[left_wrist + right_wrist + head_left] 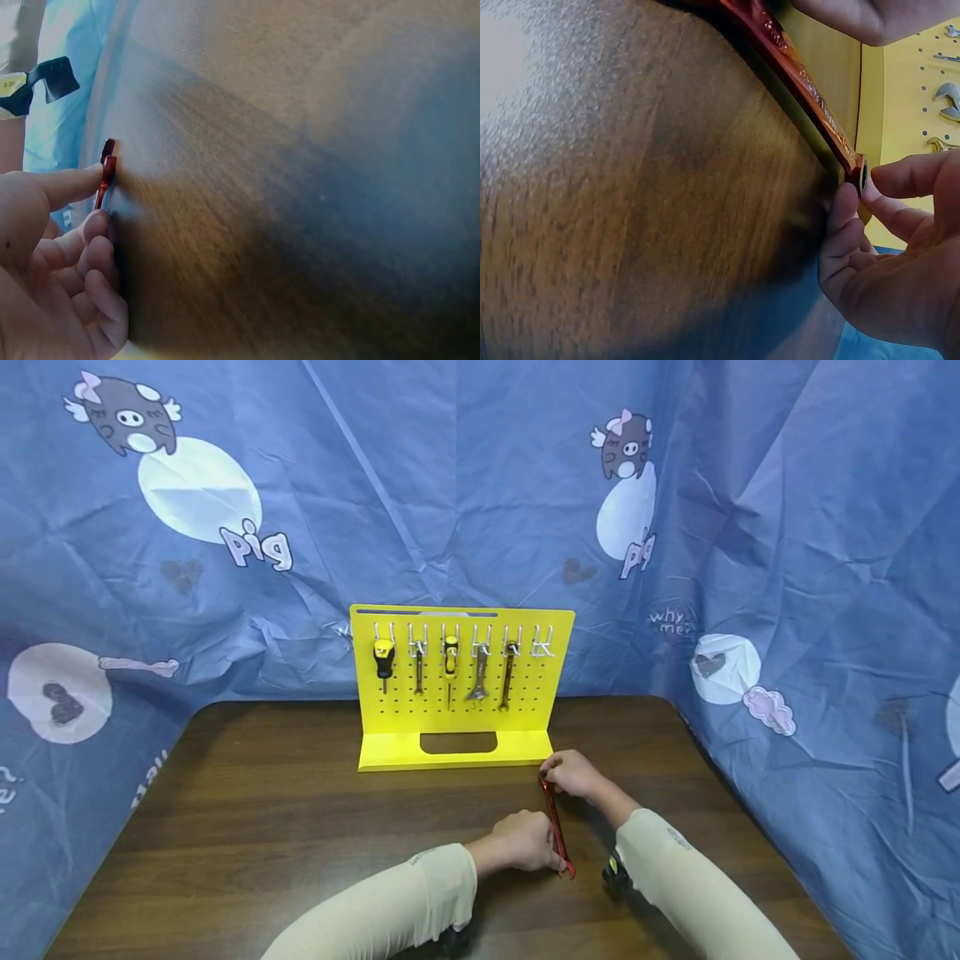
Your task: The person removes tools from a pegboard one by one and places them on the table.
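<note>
A red combination wrench [555,823] lies lengthwise low over the wooden table, in front of the yellow pegboard's right end. My left hand [523,841] pinches its near, open-jawed end between thumb and fingers. In the left wrist view, that red end [109,169] shows at the thumb tip, with the other fingers curled beneath. At the far end, beside the board's base, my right hand [572,774] holds the ring end. The right wrist view shows the thumb and fingertips around the ring [863,174], while the shaft [802,79] slants away toward the left hand.
The yellow pegboard [457,747] stands upright at the back of the table [285,827]. From its hooks hang two screwdrivers, an adjustable wrench [480,673] and other wrenches. The rightmost hook pair [542,645] carries no tool. A blue printed curtain [465,485] surrounds the table.
</note>
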Demonstrator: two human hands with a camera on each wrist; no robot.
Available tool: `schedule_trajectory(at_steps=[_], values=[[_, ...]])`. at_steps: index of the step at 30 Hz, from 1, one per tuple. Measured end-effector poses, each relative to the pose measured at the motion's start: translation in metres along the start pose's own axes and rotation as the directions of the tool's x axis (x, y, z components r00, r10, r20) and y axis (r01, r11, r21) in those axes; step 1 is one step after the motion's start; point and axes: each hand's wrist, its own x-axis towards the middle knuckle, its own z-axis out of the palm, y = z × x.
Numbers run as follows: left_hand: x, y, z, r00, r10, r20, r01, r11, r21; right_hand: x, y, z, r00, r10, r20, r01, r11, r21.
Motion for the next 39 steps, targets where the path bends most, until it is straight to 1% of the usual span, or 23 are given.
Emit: schedule_trajectory(at_steps=[4,8,11,15,17,19,22,25,27,29,31,34,35,37,39], values=[[0.000,0.000,0.000,1.000,0.003,0.006,-0.003,1.000,0.000,0.000,0.002,0.001,1.000,-0.022,-0.003,0.022,0.999,-0.028],[0.002,-0.001,0.001,1.000,0.009,0.005,-0.009,1.000,-0.006,-0.001,0.002,0.002,0.997,-0.074,-0.011,0.072,0.991,-0.112],[0.003,-0.002,0.002,1.000,0.008,-0.001,-0.008,1.000,0.003,-0.002,0.000,0.002,0.990,-0.140,-0.011,0.133,0.962,-0.237],[0.004,-0.002,0.002,1.000,0.006,-0.011,-0.006,1.000,0.011,0.000,-0.005,0.001,0.981,-0.193,0.007,0.182,0.913,-0.365],[0.004,-0.002,0.002,1.000,0.008,-0.011,-0.008,1.000,0.008,0.000,-0.009,-0.001,0.982,-0.187,0.016,0.178,0.903,-0.391],[0.004,-0.002,0.002,1.000,0.009,-0.009,-0.009,1.000,0.006,0.001,-0.015,-0.004,0.980,-0.197,0.007,0.182,0.893,-0.412],[0.003,-0.002,0.002,1.000,0.008,-0.004,-0.008,1.000,0.003,0.003,-0.027,-0.009,0.972,-0.228,-0.049,0.189,0.893,-0.409],[0.001,-0.002,0.001,1.000,0.007,0.002,-0.007,1.000,-0.011,0.008,-0.044,-0.014,0.947,-0.292,-0.136,0.232,0.911,-0.342],[0.001,-0.003,0.000,1.000,0.019,0.002,-0.019,0.999,-0.039,0.013,-0.055,-0.018,0.924,-0.331,-0.192,0.270,0.919,-0.288],[0.002,-0.006,0.000,0.999,0.048,0.008,-0.047,0.995,-0.085,0.018,-0.065,-0.023,0.897,-0.367,-0.248,0.313,0.921,-0.231],[0.005,-0.009,-0.002,0.996,0.086,0.028,-0.081,0.984,-0.160,0.024,-0.074,-0.026,0.866,-0.400,-0.300,0.350,0.913,-0.209],[0.009,-0.017,-0.007,0.989,0.134,0.061,-0.113,0.957,-0.266,0.030,-0.088,-0.029,0.829,-0.434,-0.353,0.398,0.901,-0.173],[0.011,-0.020,-0.010,0.988,0.140,0.064,-0.115,0.949,-0.294,0.032,-0.093,-0.029,0.820,-0.442,-0.364,0.409,0.897,-0.169],[0.016,-0.029,-0.016,0.988,0.146,0.057,-0.118,0.934,-0.338,0.036,-0.102,-0.027,0.814,-0.448,-0.370,0.424,0.893,-0.150],[0.022,-0.038,-0.025,0.989,0.143,0.021,-0.126,0.924,-0.361,0.040,-0.111,-0.025,0.808,-0.464,-0.363,0.443,0.885,-0.145]])
